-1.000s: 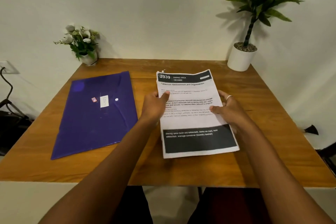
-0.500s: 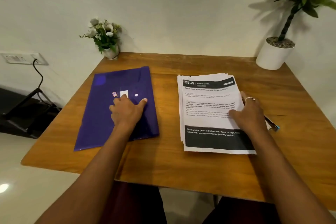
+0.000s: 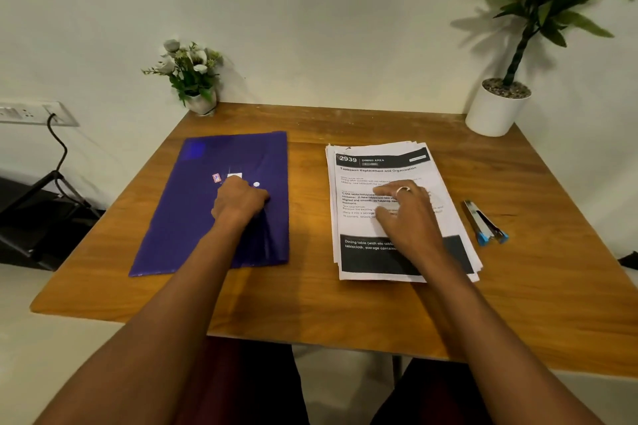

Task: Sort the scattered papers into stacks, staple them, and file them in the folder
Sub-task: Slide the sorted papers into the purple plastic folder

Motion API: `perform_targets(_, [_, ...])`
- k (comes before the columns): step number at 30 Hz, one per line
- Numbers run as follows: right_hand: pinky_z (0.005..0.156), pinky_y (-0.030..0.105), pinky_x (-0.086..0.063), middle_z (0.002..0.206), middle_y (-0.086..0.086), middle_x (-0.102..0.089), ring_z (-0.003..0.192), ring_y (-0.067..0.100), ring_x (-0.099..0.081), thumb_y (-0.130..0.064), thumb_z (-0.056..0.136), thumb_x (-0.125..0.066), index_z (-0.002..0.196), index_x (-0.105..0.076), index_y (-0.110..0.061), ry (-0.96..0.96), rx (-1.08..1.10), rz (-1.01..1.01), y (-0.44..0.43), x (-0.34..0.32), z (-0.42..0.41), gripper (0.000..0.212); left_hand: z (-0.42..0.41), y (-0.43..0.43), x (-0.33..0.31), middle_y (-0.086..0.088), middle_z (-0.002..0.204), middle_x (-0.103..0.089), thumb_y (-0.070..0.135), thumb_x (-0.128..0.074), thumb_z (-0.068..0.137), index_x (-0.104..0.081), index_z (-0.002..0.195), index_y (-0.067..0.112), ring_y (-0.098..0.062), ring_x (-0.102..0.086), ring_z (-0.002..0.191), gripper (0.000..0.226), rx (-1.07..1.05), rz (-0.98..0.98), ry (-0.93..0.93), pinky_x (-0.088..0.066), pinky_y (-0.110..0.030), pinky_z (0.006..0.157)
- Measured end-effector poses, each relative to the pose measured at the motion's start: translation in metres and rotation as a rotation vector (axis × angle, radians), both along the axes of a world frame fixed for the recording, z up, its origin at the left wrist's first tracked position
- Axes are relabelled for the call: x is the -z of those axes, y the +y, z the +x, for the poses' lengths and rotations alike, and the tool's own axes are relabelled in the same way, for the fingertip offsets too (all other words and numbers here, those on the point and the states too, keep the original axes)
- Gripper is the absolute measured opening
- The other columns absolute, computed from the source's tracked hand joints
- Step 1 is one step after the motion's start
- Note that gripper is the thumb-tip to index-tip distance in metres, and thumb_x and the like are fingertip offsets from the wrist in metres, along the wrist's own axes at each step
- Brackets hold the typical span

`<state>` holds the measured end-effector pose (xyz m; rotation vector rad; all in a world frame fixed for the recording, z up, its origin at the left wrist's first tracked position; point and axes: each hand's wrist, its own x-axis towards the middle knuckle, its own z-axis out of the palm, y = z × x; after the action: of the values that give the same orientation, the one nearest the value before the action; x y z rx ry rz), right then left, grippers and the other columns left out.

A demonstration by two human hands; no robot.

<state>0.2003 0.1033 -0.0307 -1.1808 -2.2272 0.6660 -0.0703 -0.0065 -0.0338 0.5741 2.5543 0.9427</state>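
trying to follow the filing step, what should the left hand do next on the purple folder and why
Probably pull the purple snap folder open with the left hand. That hand sits curled beside the white snap button and the folder looks closed, while the right hand lies flat on the paper stack, which would go in next.

Single head-worn wide-angle view, looking forward and down across the tabletop (image 3: pixel 310 307) toward the wall (image 3: pixel 310 17) behind it. Close range: the left forearm (image 3: pixel 179 304) and right forearm (image 3: pixel 466 314) enter from the lower frame edge.
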Motion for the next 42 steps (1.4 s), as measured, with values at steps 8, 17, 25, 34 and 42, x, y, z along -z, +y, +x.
perform_targets(8, [0.073,0.020,-0.048,0.086,-0.021,-0.063,0.074,-0.002,-0.061,-0.019,0.094,-0.061,0.121,-0.071,-0.019,0.180,-0.229,-0.255,-0.062,-0.005,-0.047,0.029,0.036,-0.042,0.002,-0.004,0.076,-0.057,0.023,-0.069,0.091,-0.051,0.064,0.020,-0.026,-0.055,0.084,0.032,0.089,-0.013,-0.071,-0.053,-0.046,0.090])
perform_targets(17, [0.102,0.035,-0.047,0.132,0.008,-0.063,0.122,0.023,-0.058,-0.040,0.099,-0.059,0.135,-0.061,-0.013,-0.096,-0.240,-0.304,-0.098,0.011,-0.111,0.045,0.068,-0.083,0.003,-0.009,0.060,-0.064,0.025,-0.079,0.085,-0.071,0.085,0.003,-0.018,-0.060,0.047,0.023,0.156,0.291,-0.444,-0.049,-0.027,0.049])
perform_targets(25, [0.094,0.033,-0.049,0.137,0.009,-0.050,0.119,0.025,-0.057,-0.046,0.082,-0.078,0.139,-0.056,-0.014,-0.299,-0.273,-0.209,-0.106,0.005,-0.115,0.069,0.039,-0.103,0.012,0.000,0.073,-0.070,0.016,-0.049,0.103,-0.074,0.103,0.019,-0.011,-0.064,0.049,0.026,0.321,0.156,-0.128,-0.047,-0.022,0.046])
perform_targets(34, [0.084,0.034,-0.049,0.126,0.014,-0.056,0.109,0.030,-0.061,-0.027,0.099,-0.055,0.128,-0.054,-0.010,-0.446,-0.152,-0.039,-0.122,0.000,-0.138,0.033,0.031,-0.095,0.053,0.003,0.149,-0.046,0.053,-0.039,0.101,-0.057,0.138,0.043,-0.024,-0.035,0.139,0.043,0.439,-0.062,0.567,-0.026,-0.047,0.107])
perform_targets(42, [0.069,0.030,-0.033,0.106,0.015,-0.068,0.101,0.036,-0.063,-0.021,0.099,-0.059,0.092,-0.057,-0.008,-0.089,-0.007,-0.145,-0.099,-0.013,-0.107,0.014,0.032,-0.091,0.051,0.004,0.169,-0.015,0.089,-0.020,0.085,-0.026,0.156,0.046,-0.025,-0.002,0.157,0.083,0.503,-0.190,0.494,0.000,-0.056,0.125])
